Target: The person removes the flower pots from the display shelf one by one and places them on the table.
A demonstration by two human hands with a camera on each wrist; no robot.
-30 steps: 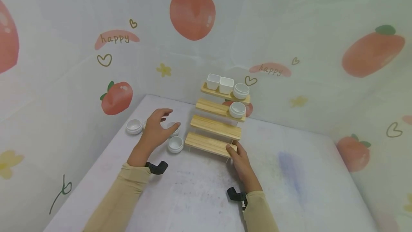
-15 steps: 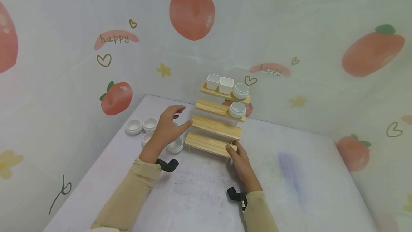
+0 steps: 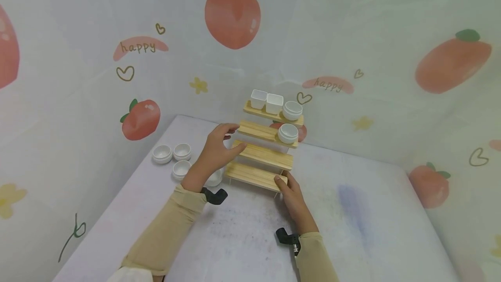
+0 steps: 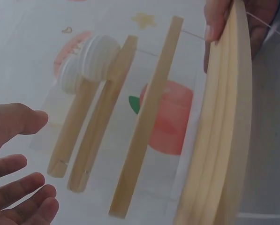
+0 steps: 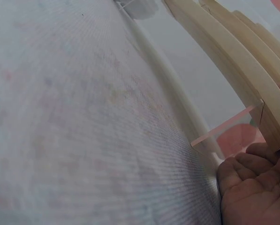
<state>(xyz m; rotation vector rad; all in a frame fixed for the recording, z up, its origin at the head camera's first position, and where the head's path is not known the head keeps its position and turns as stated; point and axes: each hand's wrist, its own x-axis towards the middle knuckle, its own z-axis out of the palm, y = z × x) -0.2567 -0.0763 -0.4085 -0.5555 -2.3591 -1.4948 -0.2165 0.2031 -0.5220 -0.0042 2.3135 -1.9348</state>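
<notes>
A stepped display rack with several wooden shelves [image 3: 256, 176] stands on the table. My right hand [image 3: 295, 199] grips the right end of its lowest shelf, thumb on top and fingers underneath. My left hand [image 3: 216, 150] hovers by the rack's left ends, thumb and fingers apart and nothing between them; the left wrist view shows its fingers [image 4: 25, 187] beside the shelf ends. Two square white cups [image 3: 274, 104] and a round white bowl [image 3: 292, 110] stand on the top shelf. Another round bowl [image 3: 288, 133] sits at the right of the shelf below.
Several round white bowls [image 3: 162, 154] stand on the table left of the rack; one is partly covered by my left wrist. A fruit-printed cloth wall [image 3: 250, 64] rises behind the rack. Thin clear supports [image 5: 229, 124] hold the shelves up.
My left hand has moved right and slightly away from me, from over the bowls to the rack's left side, uncovering bowls behind it. The right hand keeps its grip in place.
</notes>
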